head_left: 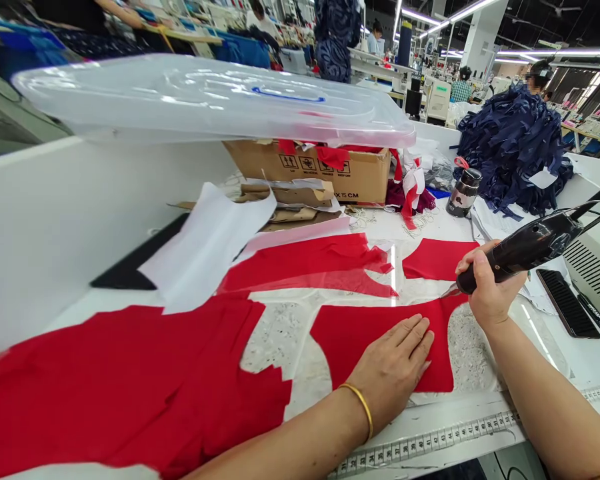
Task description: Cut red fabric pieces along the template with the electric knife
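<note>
My left hand (395,363), with a gold bangle at the wrist, lies flat on a cut piece of red fabric (340,330), its fingers stretched out. Held in my right hand (495,290) is a black corded hand tool (530,245) with a thin metal tip; its exact kind I cannot tell. The tip rests at or just over the upper right edge of that fabric piece. Behind it lies a smaller red piece (433,259). A larger heap of red fabric (130,387) spreads to the left, and a red strip (300,263) lies farther back.
Overhead at the back is a clear plastic lid (220,97), above a cardboard box (365,177). A dark jar (464,193) stands near a navy fabric pile (517,150). White paper (210,247) leans at left. A measuring tape (430,441) runs along the front edge.
</note>
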`<state>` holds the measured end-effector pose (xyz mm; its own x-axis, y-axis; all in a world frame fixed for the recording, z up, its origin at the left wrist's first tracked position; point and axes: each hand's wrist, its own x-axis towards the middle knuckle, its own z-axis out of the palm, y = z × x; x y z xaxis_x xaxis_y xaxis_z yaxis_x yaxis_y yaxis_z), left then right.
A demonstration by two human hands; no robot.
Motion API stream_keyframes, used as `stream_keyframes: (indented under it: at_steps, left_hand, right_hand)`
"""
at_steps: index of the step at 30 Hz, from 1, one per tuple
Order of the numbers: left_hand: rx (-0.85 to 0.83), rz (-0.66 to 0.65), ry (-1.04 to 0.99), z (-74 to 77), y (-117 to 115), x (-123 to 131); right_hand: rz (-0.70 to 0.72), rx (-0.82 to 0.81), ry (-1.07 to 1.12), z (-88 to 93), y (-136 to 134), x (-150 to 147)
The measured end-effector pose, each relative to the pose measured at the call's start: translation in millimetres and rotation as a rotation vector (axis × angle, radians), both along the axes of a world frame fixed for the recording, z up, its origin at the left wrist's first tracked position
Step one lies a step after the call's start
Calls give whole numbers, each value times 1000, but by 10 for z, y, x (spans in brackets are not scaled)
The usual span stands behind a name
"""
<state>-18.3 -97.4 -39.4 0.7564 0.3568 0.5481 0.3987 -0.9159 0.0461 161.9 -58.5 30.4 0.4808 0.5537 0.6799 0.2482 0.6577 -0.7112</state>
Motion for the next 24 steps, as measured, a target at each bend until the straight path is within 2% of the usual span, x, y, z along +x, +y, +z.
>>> stream_keyframes:
  at_steps: [6, 11, 16, 20, 24]
  left_hand:
    - [34, 5, -2, 7, 2, -3]
    - [6, -5, -7, 3, 2, -12]
    - [28, 9, -17, 31, -3, -26]
    - [80, 53, -49, 79, 39, -60]
    - [120, 142, -66, 178, 125, -118]
  right_hand:
    - [-70, 54, 6, 55, 45, 161]
    - [-118, 22, 10, 61, 94, 297]
    - [-135, -61, 11, 67, 80, 272]
    - [-178, -108, 4, 70, 79, 249]
    - [-189, -76, 17, 79, 80, 254]
